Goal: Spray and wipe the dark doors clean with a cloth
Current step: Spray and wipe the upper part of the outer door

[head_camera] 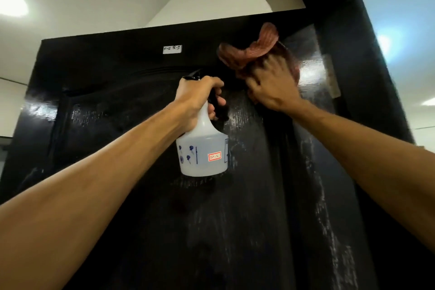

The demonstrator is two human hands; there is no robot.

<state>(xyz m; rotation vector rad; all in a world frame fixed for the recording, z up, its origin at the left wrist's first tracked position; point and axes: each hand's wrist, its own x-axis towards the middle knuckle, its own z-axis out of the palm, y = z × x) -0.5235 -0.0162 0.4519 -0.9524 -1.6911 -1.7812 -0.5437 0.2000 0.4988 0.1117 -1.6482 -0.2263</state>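
Note:
A tall dark door fills the view, seen from below, with pale wet streaks across its panel and right side. My left hand grips the neck and black trigger head of a white spray bottle held up in front of the door. My right hand presses a reddish-brown cloth against the upper part of the door near its top edge. The cloth bunches above my fingers and looks blurred.
A small white label is stuck near the top of the door. A dark frame post stands at the right. White ceiling with a bright lamp lies above.

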